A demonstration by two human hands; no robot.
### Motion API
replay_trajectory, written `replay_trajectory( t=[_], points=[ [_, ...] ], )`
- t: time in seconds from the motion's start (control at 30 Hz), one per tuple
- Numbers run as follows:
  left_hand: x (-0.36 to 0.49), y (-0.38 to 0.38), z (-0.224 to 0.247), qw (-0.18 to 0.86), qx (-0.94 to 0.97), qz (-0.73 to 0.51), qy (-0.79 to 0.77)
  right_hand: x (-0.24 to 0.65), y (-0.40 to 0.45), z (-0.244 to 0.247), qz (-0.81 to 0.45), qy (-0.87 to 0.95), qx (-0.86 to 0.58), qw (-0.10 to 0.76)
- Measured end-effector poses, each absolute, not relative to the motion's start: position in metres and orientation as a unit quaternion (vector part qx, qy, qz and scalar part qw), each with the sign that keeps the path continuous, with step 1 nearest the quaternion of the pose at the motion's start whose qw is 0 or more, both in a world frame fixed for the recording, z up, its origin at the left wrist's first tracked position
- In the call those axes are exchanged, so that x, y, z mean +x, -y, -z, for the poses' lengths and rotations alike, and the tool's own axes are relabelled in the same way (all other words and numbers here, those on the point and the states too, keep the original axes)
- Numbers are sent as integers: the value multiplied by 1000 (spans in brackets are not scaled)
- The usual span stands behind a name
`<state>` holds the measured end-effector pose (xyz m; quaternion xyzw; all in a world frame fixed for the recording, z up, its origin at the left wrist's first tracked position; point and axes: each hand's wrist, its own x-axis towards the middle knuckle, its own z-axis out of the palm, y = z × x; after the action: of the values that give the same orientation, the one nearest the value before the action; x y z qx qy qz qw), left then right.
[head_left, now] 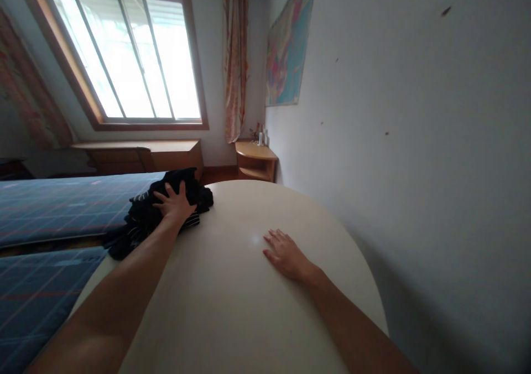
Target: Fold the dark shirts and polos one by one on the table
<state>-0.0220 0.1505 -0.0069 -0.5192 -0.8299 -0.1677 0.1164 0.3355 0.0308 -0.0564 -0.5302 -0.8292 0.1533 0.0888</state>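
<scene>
A bunched heap of black clothing [143,213] with white stripes in places lies at the left edge of the round white table [232,307]. On top of this heap rests my left hand [176,202], its fingers spread over the dark cloth. My right hand [286,255] lies flat on the bare tabletop, right of the middle, with its fingers stretched out and nothing in them. How many garments make up the heap I cannot tell.
Beds with blue checked covers [74,208] adjoin the table on the left. A white wall [435,197] runs close along the right. Beyond the table stand a small wooden corner shelf [255,151] and a wooden desk [174,150] beneath the window [133,58].
</scene>
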Motion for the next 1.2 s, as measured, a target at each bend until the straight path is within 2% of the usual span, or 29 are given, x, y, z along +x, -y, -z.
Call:
replay_trajectory(
  t=[0.13, 0.3, 0.47, 0.53, 0.63, 0.8, 1.0, 1.2],
  points=[
    [-26, -151, -22, 78, -518, 181, 832, 335, -30, 55, -152, 828, -534, 82],
    [-33, -142, -46, 123, -528, 208, 814, 336, -31, 58, -153, 827, -533, 86],
    [-13, -123, -34, 226, -584, 277, 729, 335, -32, 65, -135, 827, -536, 98],
    [12, -113, -19, 231, -634, 291, 679, 333, -33, 66, -116, 828, -539, 108],
    [63, -90, 16, 157, -683, 274, 659, 328, -36, 63, -78, 825, -547, 117],
    [120, -46, 69, -26, -794, 126, 594, 312, -49, 50, -35, 816, -572, 80],
    [104, -31, 76, -57, -844, 125, 519, 295, -49, 60, -38, 813, -564, 140],
    [98, -31, 79, -62, -848, 129, 510, 305, -36, 64, -97, 823, -550, 103]
  ],
)
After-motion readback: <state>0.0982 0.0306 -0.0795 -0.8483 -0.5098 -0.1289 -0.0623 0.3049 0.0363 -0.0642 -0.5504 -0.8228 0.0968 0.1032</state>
